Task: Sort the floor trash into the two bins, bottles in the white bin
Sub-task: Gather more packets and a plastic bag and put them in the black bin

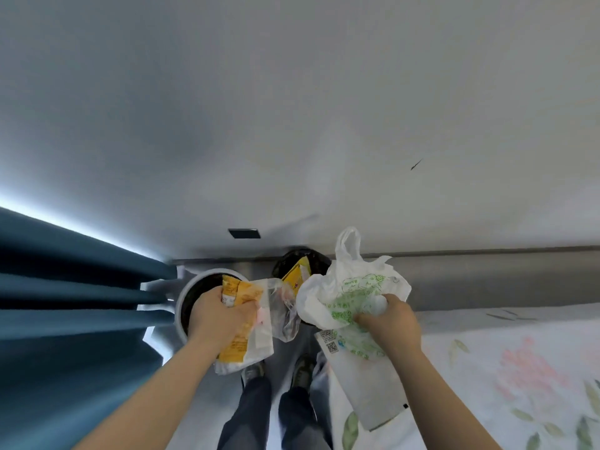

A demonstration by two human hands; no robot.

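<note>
Above the white bin (181, 306), at 9 o'clock, the left hand (220, 315) clamps yellow snack wrappers (242, 293). Right hand (389, 319) grips a white plastic bag (350, 287) over the black bin (289, 261), which already holds one yellow wrapper (293, 276). Both handfuls are not yet dropped; no bottles are visible.

You have one wide-angle view, worn on your head, looking steeply down past your forearms, close above the white bin (181, 306) and your shoes (253, 371).
</note>
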